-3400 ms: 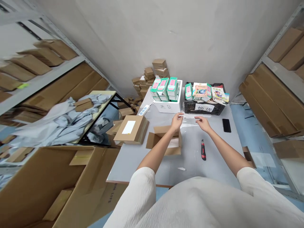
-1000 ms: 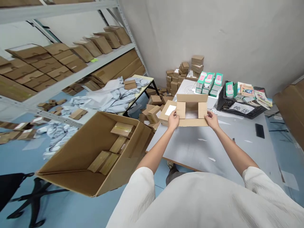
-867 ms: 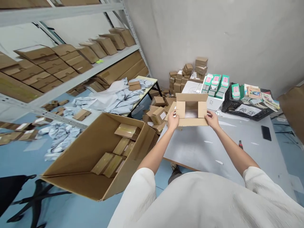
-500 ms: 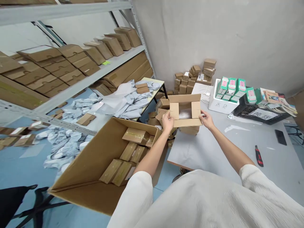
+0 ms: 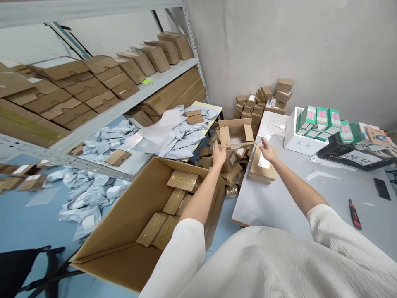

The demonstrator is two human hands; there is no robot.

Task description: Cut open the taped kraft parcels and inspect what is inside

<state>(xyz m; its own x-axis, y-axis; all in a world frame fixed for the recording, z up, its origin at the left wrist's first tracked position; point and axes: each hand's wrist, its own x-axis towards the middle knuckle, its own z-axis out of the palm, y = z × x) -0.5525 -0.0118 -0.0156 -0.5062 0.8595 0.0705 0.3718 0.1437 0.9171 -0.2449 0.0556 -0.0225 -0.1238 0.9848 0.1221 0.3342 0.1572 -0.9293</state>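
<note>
An open cardboard box (image 5: 236, 133), its flaps folded outward, is just beyond my two hands, above the pile of cartons between the tables. My left hand (image 5: 218, 155) is by its near left corner, fingers stretched forward; whether they touch it is hard to see. To the right of the box and apart from it, my right hand (image 5: 268, 150) has its fingers loosely apart, with nothing visible in them. Below my right hand, a closed brown box (image 5: 259, 171) with a white label lies on the grey table (image 5: 291, 203).
A large open carton (image 5: 114, 215) with several taped boxes stands at my left. Shelving (image 5: 130, 107) with boxes runs behind it. On the table are a white bin (image 5: 305, 142) of green packs, a black crate (image 5: 350, 155), a red-black cutter (image 5: 355, 215) and a phone (image 5: 382, 189).
The open box has moved away from me, off the table's corner toward the carton pile, and my right hand has come off it. The labelled box beneath is now uncovered. My view has shifted left.
</note>
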